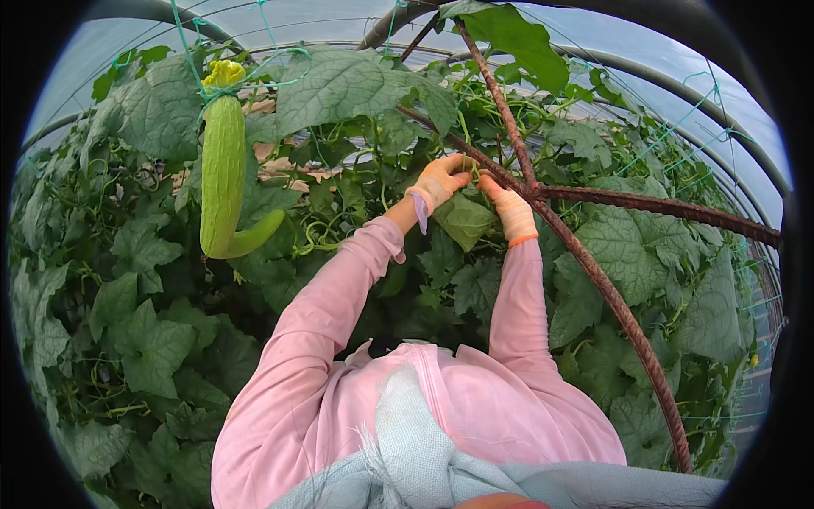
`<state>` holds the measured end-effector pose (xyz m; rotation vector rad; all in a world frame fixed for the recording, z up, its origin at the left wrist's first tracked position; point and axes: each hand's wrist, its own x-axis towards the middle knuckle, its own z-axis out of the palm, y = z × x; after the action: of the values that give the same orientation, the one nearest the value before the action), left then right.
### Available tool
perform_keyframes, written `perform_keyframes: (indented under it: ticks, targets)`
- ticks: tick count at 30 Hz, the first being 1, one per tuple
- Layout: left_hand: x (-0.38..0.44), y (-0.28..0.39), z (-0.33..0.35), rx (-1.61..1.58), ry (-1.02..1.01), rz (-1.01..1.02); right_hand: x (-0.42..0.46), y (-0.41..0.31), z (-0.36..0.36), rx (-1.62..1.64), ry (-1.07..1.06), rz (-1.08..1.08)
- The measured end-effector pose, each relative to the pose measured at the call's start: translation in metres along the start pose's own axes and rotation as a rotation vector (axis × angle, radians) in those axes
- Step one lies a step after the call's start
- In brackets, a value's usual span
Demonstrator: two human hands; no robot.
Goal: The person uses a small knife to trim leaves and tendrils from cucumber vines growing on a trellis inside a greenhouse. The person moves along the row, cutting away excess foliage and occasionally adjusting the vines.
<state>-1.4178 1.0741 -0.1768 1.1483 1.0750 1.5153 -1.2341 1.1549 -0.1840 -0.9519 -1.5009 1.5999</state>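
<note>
My left hand, in an orange and white striped glove with a lilac cuff, pinches a thin green vine stem between thumb and fingers. My right hand, in a matching glove, closes its fingertips on the same stem from the other side, just under a rusty rebar rod. The fingers hide part of the stem. Right below both hands hangs a folded green leaf. To the left, a ridged luffa gourd with a curled lower end and a yellow blossom hangs from green twine.
Rusty rebar rods cross close to my right hand and run down the right side. A broad leaf spreads above my left hand. Dense luffa foliage surrounds me. Overhead arch metal hoops under plastic film, with twine strung at right.
</note>
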Motion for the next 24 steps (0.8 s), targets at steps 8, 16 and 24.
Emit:
perform_keyframes:
  ticks: [8,16,24]
  targets:
    - [-0.007,0.001,0.0,0.096,0.125,0.12,-0.012,-0.018,0.013,-0.175,-0.033,-0.153]
    - [-0.002,0.005,-0.003,0.09,0.125,-0.014,-0.023,-0.028,0.031,-0.152,-0.038,-0.137]
    - [-0.02,0.024,0.009,0.595,0.274,-0.016,-0.025,-0.039,0.045,-0.441,-0.026,-0.158]
